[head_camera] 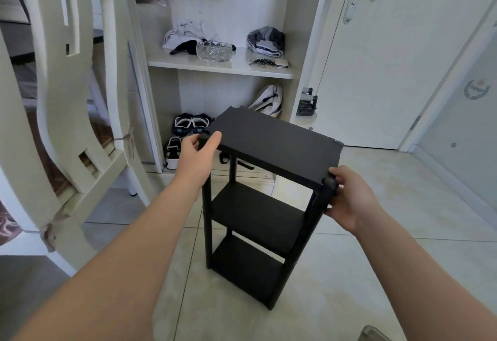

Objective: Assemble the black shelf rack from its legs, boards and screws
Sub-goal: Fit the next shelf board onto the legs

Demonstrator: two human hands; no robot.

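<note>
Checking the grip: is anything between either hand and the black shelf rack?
Nothing visible does. The left hand grips the black shelf rack at its top left corner, and the right hand holds it at the top right corner. Both hands are directly on it.

Rack (250, 211) upright on floor (376, 260), in front of cabinet (304, 31). Chair (53, 98) left, door (390, 58) right. Bowl (213, 50) on cabinet shelf, sandals (188, 124) below. Hands: left hand (199, 149) and right hand (349, 198) on rack's near top corners.
</note>
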